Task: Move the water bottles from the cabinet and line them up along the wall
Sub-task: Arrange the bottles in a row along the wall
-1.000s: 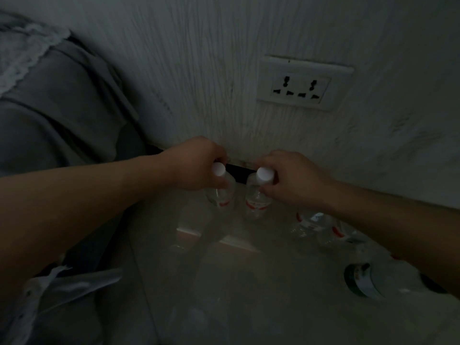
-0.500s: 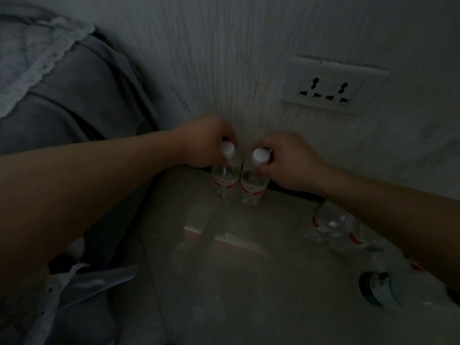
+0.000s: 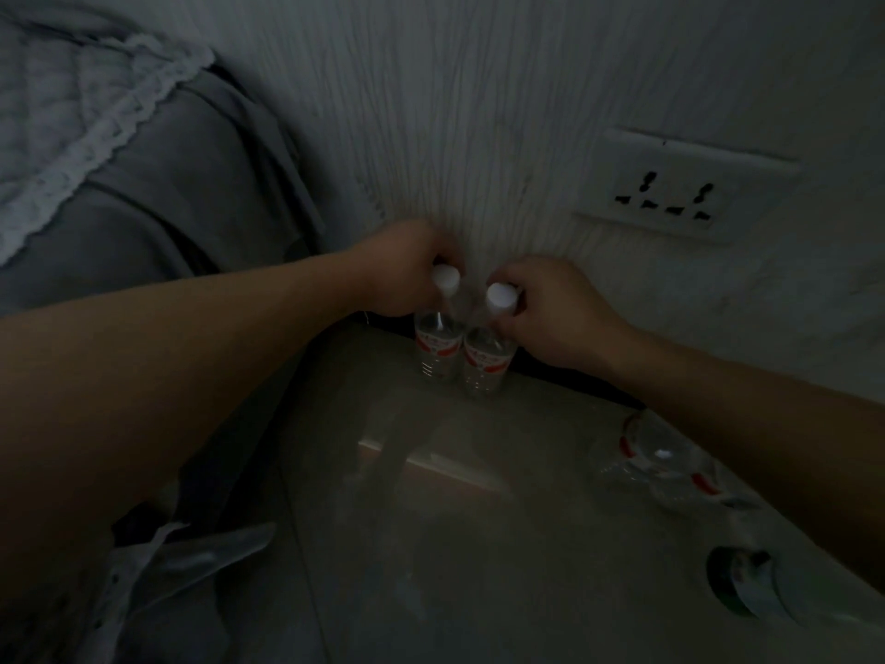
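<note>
While each neck was pinched by the fingers of the left hand (image 3: 407, 270) and right hand (image 3: 550, 313), the two water bottles (image 3: 438, 347) were best seated upright, touching, against the wall (image 3: 479, 136) before release.

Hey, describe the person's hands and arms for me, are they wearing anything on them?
Both arms are bare right up to the frame edges: no sleeves, gloves or watch visible. The left hand and right hand show no rings or markings that can be made out, though the dim light hides fine detail on the fingers.
</note>
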The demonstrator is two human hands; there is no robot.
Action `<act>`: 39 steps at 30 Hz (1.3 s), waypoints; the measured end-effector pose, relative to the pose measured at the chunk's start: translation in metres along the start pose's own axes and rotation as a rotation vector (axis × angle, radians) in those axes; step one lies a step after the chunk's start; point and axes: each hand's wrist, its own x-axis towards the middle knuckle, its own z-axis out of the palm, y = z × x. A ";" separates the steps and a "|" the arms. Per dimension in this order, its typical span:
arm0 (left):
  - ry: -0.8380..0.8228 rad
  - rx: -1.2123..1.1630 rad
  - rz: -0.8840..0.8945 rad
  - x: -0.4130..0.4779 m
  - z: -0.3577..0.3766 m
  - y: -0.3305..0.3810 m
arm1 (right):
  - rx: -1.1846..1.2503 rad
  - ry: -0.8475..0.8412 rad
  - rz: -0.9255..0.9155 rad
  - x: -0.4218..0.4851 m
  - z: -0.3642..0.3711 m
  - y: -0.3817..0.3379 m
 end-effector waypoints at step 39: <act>0.015 -0.062 0.017 0.002 0.011 0.002 | -0.056 0.051 -0.010 -0.014 0.002 0.011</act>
